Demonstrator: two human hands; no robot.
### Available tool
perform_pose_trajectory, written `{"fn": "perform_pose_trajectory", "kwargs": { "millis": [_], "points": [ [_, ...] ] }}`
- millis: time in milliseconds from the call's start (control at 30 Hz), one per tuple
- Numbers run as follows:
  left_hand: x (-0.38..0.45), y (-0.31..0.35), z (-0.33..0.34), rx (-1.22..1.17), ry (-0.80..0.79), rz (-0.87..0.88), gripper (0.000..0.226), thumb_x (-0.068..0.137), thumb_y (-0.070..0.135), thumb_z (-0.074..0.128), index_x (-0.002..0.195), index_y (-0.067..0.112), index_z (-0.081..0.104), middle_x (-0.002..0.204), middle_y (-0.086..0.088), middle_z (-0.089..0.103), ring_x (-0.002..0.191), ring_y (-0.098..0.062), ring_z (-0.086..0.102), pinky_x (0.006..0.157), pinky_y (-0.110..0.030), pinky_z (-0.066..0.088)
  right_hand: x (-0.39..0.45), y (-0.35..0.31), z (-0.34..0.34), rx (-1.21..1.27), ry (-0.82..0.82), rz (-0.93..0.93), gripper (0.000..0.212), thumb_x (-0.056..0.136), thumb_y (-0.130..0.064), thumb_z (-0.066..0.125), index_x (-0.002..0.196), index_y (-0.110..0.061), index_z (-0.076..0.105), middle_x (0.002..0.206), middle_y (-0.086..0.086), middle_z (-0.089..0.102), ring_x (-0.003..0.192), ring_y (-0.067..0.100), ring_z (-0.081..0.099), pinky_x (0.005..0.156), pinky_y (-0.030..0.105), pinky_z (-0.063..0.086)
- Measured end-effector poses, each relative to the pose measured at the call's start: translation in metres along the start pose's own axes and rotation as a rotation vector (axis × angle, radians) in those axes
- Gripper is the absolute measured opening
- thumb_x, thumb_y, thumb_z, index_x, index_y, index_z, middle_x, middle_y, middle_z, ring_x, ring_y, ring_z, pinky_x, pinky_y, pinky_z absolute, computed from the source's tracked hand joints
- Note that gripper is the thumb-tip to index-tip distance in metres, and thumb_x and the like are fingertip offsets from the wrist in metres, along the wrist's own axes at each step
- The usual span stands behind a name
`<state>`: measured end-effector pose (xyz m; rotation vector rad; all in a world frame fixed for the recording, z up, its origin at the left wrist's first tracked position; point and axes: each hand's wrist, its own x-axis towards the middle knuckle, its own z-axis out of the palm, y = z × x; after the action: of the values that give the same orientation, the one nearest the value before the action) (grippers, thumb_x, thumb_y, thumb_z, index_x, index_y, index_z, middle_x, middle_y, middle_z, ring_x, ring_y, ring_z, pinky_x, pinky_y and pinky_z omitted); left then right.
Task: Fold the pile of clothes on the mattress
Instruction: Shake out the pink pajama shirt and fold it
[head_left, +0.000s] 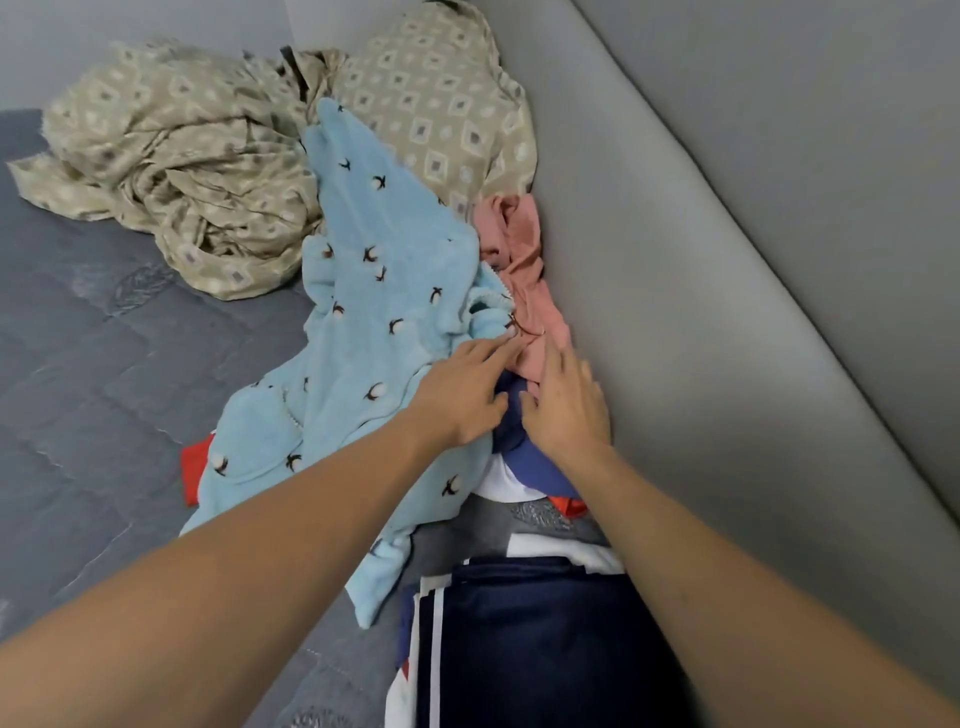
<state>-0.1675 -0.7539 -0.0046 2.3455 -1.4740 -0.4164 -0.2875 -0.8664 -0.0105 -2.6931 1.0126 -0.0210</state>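
Note:
A loose pile of clothes lies along the padded wall on the grey mattress (104, 364). On top spreads a fluffy light blue garment (374, 312) with small dark motifs. A pink garment (524, 260) is bunched against the wall beside it. My left hand (462, 395) rests on the blue garment with straight fingers reaching the pink cloth. My right hand (566, 405) lies flat, fingers spread, over the pink cloth and a blue-purple garment (524, 452). Nearer me sits a folded navy piece with white stripes (530, 639).
A crumpled beige sheet with a diamond print (208, 171) is heaped at the far corner. A grey padded wall (727, 260) runs along the right. A bit of red cloth (195, 467) peeks out under the blue garment. Bare mattress stretches to the left.

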Motion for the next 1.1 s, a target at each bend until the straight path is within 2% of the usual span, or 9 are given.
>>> {"fn": "perform_pose_trajectory", "kwargs": {
  "millis": [167, 367, 500, 600, 700, 800, 900, 967, 1100],
  "points": [
    [0.006, -0.002, 0.014, 0.042, -0.072, 0.002, 0.069, 0.092, 0.028, 0.058, 0.157, 0.027, 0.034, 0.15, -0.001, 0.048, 0.129, -0.029, 0.045, 0.097, -0.046, 0.047, 0.006, 0.014, 0.008, 0.039, -0.087, 0.128, 0.024, 0.098, -0.018, 0.059, 0.12, -0.007, 0.061, 0.12, 0.022, 0.066, 0.107, 0.045, 0.063, 0.083, 0.046, 0.051],
    [-0.021, 0.003, 0.001, -0.248, -0.022, 0.001, 0.073, 0.095, 0.02, 0.062, 0.161, 0.027, 0.031, 0.156, -0.001, 0.041, 0.137, -0.025, 0.041, 0.11, -0.041, 0.041, -0.019, 0.001, -0.019, 0.365, 0.035, 0.047, 0.012, 0.102, -0.021, 0.05, 0.098, -0.011, 0.054, 0.094, 0.023, 0.067, 0.082, 0.045, 0.062, 0.068, 0.052, 0.051],
    [-0.052, 0.006, -0.031, -0.394, 0.055, 0.026, 0.068, 0.098, 0.019, 0.063, 0.159, 0.029, 0.035, 0.152, 0.002, 0.045, 0.137, -0.017, 0.044, 0.111, -0.031, 0.037, -0.059, -0.026, -0.053, 0.558, -0.021, -0.03, 0.017, 0.1, -0.03, 0.045, 0.1, -0.02, 0.059, 0.083, 0.0, 0.068, 0.072, 0.025, 0.065, 0.064, 0.046, 0.057],
    [-0.085, 0.009, -0.067, -0.378, 0.143, 0.051, 0.051, 0.101, 0.023, 0.061, 0.15, 0.027, 0.05, 0.14, 0.003, 0.057, 0.129, -0.016, 0.052, 0.108, -0.036, 0.044, -0.09, -0.056, -0.094, 0.569, -0.014, -0.088, 0.014, 0.102, -0.032, 0.05, 0.103, -0.023, 0.061, 0.087, 0.003, 0.067, 0.074, 0.024, 0.063, 0.068, 0.041, 0.057],
    [-0.122, 0.017, -0.118, -0.388, 0.222, 0.054, 0.022, 0.1, 0.022, 0.058, 0.118, 0.023, 0.07, 0.112, 0.003, 0.07, 0.103, -0.02, 0.065, 0.09, -0.044, 0.053, -0.119, -0.089, -0.145, 0.556, 0.024, -0.184, 0.015, 0.102, -0.015, 0.058, 0.094, -0.027, 0.064, 0.083, -0.008, 0.065, 0.074, 0.01, 0.059, 0.067, 0.023, 0.049],
    [-0.162, 0.023, -0.175, -0.367, 0.288, 0.029, 0.016, 0.098, 0.02, 0.054, 0.095, 0.02, 0.07, 0.087, 0.004, 0.069, 0.082, -0.019, 0.064, 0.078, -0.047, 0.053, -0.151, -0.127, -0.195, 0.558, 0.022, -0.213, 0.03, 0.102, -0.012, 0.062, 0.09, -0.039, 0.058, 0.077, -0.017, 0.06, 0.071, -0.007, 0.056, 0.065, 0.01, 0.04],
    [-0.203, 0.019, -0.227, -0.388, 0.34, 0.049, 0.021, 0.096, 0.029, 0.047, 0.085, 0.019, 0.063, 0.08, 0.003, 0.064, 0.079, -0.021, 0.061, 0.074, -0.052, 0.051, -0.177, -0.162, -0.233, 0.554, 0.039, -0.235, 0.037, 0.1, -0.013, 0.064, 0.082, -0.045, 0.058, 0.077, -0.019, 0.056, 0.07, -0.008, 0.051, 0.067, 0.012, 0.038],
    [-0.232, 0.017, -0.263, -0.404, 0.367, 0.072, 0.024, 0.098, 0.032, 0.046, 0.081, 0.021, 0.059, 0.08, 0.002, 0.059, 0.079, -0.02, 0.058, 0.074, -0.053, 0.05, -0.193, -0.185, -0.255, 0.532, 0.05, -0.23, 0.037, 0.1, -0.014, 0.064, 0.074, -0.039, 0.057, 0.067, -0.018, 0.056, 0.065, -0.002, 0.05, 0.065, 0.024, 0.038],
    [-0.287, 0.021, -0.345, -0.448, 0.456, 0.116, 0.025, 0.099, 0.031, 0.051, 0.081, 0.017, 0.06, 0.085, -0.002, 0.053, 0.082, -0.015, 0.053, 0.077, -0.034, 0.045, -0.218, -0.243, -0.306, 0.516, 0.105, -0.26, 0.028, 0.102, -0.022, 0.062, 0.075, -0.017, 0.062, 0.064, -0.008, 0.051, 0.061, 0.006, 0.043, 0.061, 0.03, 0.034]
  ]
}}
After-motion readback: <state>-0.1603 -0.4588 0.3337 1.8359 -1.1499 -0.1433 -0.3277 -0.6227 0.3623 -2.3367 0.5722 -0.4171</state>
